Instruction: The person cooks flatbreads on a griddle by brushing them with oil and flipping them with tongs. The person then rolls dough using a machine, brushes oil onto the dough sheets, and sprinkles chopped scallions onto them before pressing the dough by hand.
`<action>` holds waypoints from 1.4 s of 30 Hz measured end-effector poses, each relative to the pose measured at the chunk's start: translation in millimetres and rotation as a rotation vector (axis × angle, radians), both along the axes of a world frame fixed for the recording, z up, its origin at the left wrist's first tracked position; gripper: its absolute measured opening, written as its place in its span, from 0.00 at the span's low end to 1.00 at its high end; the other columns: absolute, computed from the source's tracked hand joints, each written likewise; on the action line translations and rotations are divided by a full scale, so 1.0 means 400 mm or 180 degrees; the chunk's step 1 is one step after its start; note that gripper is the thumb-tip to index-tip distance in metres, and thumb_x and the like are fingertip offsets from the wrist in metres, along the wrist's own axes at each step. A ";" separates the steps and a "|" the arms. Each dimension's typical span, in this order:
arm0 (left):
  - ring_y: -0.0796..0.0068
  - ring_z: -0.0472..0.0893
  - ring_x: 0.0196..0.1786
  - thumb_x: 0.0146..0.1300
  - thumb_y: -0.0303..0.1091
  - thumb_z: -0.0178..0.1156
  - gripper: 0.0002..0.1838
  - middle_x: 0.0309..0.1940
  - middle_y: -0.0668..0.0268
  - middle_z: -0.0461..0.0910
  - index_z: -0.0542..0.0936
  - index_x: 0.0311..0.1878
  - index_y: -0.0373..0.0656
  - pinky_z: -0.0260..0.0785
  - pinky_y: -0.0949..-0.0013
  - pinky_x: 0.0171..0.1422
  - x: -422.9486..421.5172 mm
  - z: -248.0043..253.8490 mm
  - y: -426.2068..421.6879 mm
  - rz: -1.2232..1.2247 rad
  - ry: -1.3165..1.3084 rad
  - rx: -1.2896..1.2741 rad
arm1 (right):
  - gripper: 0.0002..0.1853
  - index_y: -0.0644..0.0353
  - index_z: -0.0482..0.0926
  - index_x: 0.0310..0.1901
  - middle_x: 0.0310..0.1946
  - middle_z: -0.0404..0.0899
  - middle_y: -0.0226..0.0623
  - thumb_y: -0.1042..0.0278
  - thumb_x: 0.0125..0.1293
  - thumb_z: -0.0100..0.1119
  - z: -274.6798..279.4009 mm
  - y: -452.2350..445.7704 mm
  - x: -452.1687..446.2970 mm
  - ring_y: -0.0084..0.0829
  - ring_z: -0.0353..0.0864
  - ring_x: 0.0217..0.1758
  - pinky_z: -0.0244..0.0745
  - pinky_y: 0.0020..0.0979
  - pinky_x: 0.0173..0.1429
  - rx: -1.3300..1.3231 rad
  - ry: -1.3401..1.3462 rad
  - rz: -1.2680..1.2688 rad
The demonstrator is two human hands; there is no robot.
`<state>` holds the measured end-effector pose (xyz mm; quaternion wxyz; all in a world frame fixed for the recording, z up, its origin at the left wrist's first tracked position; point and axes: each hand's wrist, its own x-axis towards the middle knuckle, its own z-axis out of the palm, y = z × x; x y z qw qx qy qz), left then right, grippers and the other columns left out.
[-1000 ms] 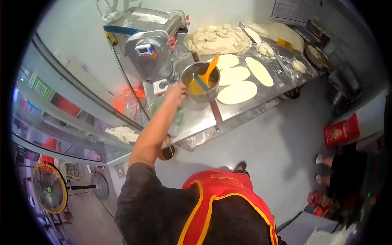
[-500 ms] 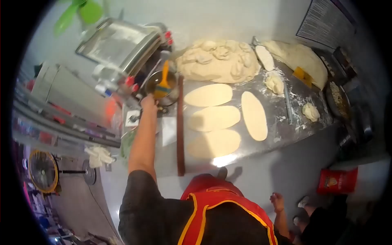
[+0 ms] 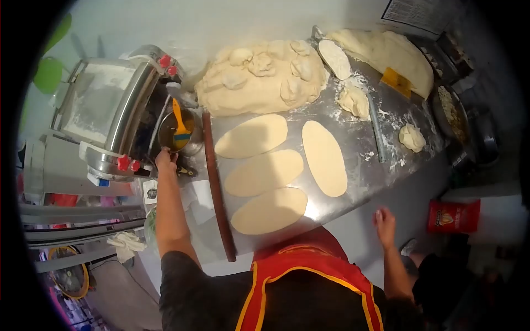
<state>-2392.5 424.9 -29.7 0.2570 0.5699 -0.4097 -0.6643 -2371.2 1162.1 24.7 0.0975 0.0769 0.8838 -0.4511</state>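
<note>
The steel desk carries the work. At its left end stands the rolling machine, its tray dusted white. Behind centre sits the large dough mass, lumpy on top and unportioned; to its right lies a smooth dough slab, likewise whole.

Flattened stock: three ovals in a column and a fourth oval to their right, set crosswise to them. I judge the shaping of these four complete. No filling or fold is visible on any; whether they have been brushed with liquid I cannot tell.

The metal pot is between the machine and the brown strip, left of the ovals. I cannot tell whether its base rests on anything.

Two dough lumps lie on the floured right side, well apart, neither flattened.

My left fingers are clamped on the pot's near edge; rim or handle, cannot be made out. My right fingers are curled loosely off the desk's front edge, with nothing visible in them.

The orange-handled brush leans inside the pot, bristles down, unattended by either hand.
</note>
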 end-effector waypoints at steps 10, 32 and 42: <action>0.68 0.74 0.46 0.66 0.40 0.55 0.19 0.42 0.61 0.76 0.71 0.49 0.32 0.66 0.66 0.52 0.167 0.063 0.251 -0.0685 -0.0971 -0.2476 | 0.17 0.61 0.70 0.55 0.37 0.76 0.37 0.71 0.64 0.51 -0.005 -0.285 -0.989 0.23 0.77 0.32 0.74 0.24 0.33 -0.0805 0.1149 0.0494; 0.51 0.70 0.50 0.59 0.39 0.59 0.21 0.46 0.54 0.73 0.71 0.52 0.37 0.63 0.57 0.56 0.376 0.034 0.743 -0.1680 -0.3207 -0.2889 | 0.17 0.57 0.71 0.55 0.47 0.75 0.37 0.71 0.64 0.51 -0.242 -0.469 -1.645 0.31 0.76 0.40 0.75 0.29 0.42 -0.1594 -0.0776 0.0552; 0.48 0.69 0.48 0.58 0.30 0.57 0.19 0.44 0.52 0.72 0.69 0.53 0.36 0.63 0.53 0.53 0.450 -0.022 0.607 -0.1579 -0.3111 -0.3425 | 0.14 0.65 0.75 0.49 0.39 0.80 0.36 0.80 0.61 0.52 -0.075 -0.659 -0.906 0.24 0.79 0.37 0.76 0.21 0.39 -0.2402 -0.1474 0.1410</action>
